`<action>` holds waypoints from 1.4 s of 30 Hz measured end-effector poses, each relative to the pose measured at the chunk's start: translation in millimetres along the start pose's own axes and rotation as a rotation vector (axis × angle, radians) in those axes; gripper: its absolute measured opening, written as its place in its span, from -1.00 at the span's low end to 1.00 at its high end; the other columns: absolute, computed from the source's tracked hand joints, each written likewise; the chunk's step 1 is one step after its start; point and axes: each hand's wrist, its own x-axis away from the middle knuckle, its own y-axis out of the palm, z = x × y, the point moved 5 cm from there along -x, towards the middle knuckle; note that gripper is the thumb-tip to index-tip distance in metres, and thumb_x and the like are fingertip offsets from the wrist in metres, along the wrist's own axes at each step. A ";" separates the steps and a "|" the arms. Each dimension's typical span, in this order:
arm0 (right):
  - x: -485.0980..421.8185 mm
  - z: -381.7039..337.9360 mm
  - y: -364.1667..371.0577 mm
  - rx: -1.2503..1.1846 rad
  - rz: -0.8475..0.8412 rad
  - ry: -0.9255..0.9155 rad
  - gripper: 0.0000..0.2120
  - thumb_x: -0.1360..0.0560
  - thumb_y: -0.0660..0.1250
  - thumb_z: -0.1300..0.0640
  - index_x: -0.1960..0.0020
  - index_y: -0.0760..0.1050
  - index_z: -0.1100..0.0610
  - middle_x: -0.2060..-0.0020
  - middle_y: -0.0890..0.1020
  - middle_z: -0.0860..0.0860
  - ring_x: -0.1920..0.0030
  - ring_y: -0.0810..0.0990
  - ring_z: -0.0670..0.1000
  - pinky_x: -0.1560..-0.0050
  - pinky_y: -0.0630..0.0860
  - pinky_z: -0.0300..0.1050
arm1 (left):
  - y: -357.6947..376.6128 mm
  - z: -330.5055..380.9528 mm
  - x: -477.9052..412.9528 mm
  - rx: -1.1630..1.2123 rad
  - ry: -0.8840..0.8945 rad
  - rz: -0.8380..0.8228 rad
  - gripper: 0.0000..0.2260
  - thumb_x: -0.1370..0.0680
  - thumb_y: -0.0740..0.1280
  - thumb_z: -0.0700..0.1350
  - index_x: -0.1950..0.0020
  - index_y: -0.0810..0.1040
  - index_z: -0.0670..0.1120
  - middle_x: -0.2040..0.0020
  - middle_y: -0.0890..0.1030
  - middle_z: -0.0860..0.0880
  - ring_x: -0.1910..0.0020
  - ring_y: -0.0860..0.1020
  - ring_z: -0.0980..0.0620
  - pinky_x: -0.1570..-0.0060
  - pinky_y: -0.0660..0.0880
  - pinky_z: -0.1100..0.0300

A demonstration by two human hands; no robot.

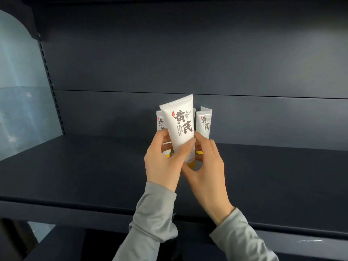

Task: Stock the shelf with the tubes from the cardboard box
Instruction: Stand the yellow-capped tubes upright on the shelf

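Note:
A white tube with dark lettering and a yellow cap is held over the dark shelf, cap down and tilted slightly left. My left hand grips its lower body, thumb across the front. My right hand holds the cap end from the right, fingers curled around it. Behind it stand more of the same tubes, cap down: one at the left, partly hidden by my left hand, and one at the right. The cardboard box is out of view.
The shelf's dark back panel rises behind the tubes. A slotted upright and a pale blue wall lie at the left. The shelf's front edge runs across below my wrists, with a lower shelf beneath.

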 end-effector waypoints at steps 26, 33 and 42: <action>-65.9 103.7 39.5 0.093 -0.217 0.434 -0.45 -0.41 0.47 0.16 -0.29 0.28 0.15 -0.12 0.49 0.03 -0.10 0.49 0.01 -0.01 0.47 -0.20 | -82.7 -32.9 12.7 -0.999 -0.067 -0.277 -0.27 -0.34 -0.15 0.39 -0.48 0.09 0.18 -0.47 0.25 0.14 -0.44 0.21 0.11 -0.33 0.24 0.03; -64.6 110.2 44.3 0.075 -0.192 0.443 -0.45 -0.42 0.45 0.17 -0.31 0.26 0.14 -0.04 0.45 -0.03 -0.05 0.48 -0.04 0.31 0.39 -0.40 | -87.4 -33.4 13.9 -0.942 -0.086 -0.277 -0.30 -0.35 -0.12 0.38 -0.47 0.09 0.21 -0.46 0.25 0.16 -0.44 0.22 0.11 -0.33 0.23 0.04; -62.6 111.2 51.0 0.071 -0.181 0.464 -0.48 -0.44 0.44 0.19 -0.29 0.25 0.13 -0.10 0.46 -0.01 -0.22 0.48 0.06 -0.10 0.46 -0.15 | -86.7 -34.3 17.7 -0.971 -0.072 -0.299 -0.29 -0.35 -0.13 0.39 -0.48 0.09 0.21 -0.46 0.27 0.16 -0.43 0.24 0.11 -0.32 0.26 0.04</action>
